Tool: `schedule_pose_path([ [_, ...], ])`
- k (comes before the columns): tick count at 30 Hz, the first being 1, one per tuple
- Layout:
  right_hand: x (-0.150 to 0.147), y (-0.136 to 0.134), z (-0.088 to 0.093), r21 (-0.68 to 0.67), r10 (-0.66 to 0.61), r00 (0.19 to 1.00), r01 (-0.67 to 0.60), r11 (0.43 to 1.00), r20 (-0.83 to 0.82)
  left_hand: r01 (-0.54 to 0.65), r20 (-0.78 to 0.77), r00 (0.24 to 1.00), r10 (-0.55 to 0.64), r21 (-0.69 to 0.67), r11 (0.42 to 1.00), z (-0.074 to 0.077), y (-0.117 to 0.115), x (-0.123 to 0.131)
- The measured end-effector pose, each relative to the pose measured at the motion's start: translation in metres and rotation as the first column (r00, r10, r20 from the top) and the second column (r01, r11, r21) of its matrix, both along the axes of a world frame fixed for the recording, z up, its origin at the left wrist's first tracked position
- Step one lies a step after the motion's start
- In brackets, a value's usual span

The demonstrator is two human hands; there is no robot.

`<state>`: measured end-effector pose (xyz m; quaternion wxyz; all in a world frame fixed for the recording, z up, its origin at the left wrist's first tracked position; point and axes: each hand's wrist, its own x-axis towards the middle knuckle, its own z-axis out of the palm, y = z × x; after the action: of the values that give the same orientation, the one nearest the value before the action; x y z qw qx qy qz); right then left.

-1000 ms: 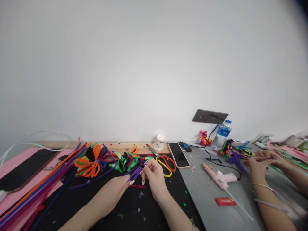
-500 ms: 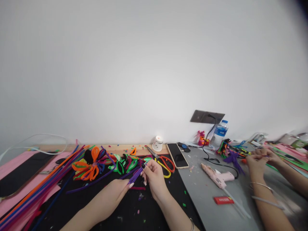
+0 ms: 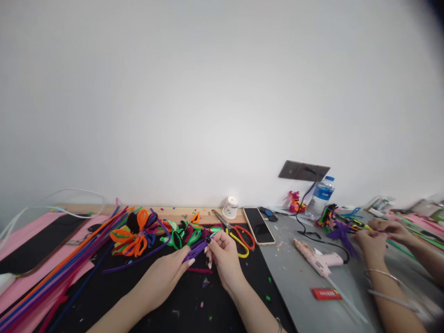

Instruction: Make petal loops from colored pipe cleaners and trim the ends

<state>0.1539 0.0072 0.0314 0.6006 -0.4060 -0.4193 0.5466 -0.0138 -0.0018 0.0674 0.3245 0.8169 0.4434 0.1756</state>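
A small bundle of purple pipe cleaners [image 3: 196, 250] stretches between my two hands above the black mat [image 3: 194, 305]. My left hand [image 3: 170, 272] pinches its lower left part between thumb and fingers. At its upper right end, my right hand [image 3: 222, 256] has thumb and fingers closed on the same bundle; the dark-nailed thumb lies over it. Behind my hands are green and black looped pieces [image 3: 178, 235]. An orange looped flower shape [image 3: 138, 236] lies to the left. Scissors with red and yellow handles [image 3: 243, 240] rest just beyond my right hand.
Long coloured pipe cleaners [image 3: 69, 259] lie at the left on pink sheets. A white cup [image 3: 230, 208] and a phone [image 3: 259, 226] stand and lie at the back. Rightward are a pink glue gun [image 3: 321, 262], a red lighter [image 3: 326, 294], a bottle [image 3: 322, 194] and another person's hands [image 3: 381, 236].
The whole view has shifted slightly, so the table items appear a little farther right. My hands keep their hold on the purple bundle, and its strands sit slightly differently between them.
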Motion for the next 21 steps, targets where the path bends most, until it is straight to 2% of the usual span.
schedule_pose_path([
  [5,-0.003,-0.001,0.001,-0.002,0.016,1.0,-0.016,1.0,0.011,0.012,0.141,0.99,-0.019,0.05,0.999,-0.018,0.008,-0.001],
  [9,-0.003,-0.001,0.002,0.003,0.001,1.0,-0.001,1.0,0.003,0.0,0.17,0.985,-0.016,0.089,0.996,-0.027,0.011,-0.001],
  [17,-0.002,-0.001,0.004,0.006,0.003,1.0,-0.003,1.0,-0.009,-0.107,0.016,0.994,0.106,0.192,0.975,-0.026,0.01,-0.002],
  [21,-0.001,-0.001,0.003,0.028,-0.006,1.0,0.005,1.0,0.029,-0.11,-0.076,0.988,0.133,0.255,0.961,-0.025,0.01,-0.001],
])
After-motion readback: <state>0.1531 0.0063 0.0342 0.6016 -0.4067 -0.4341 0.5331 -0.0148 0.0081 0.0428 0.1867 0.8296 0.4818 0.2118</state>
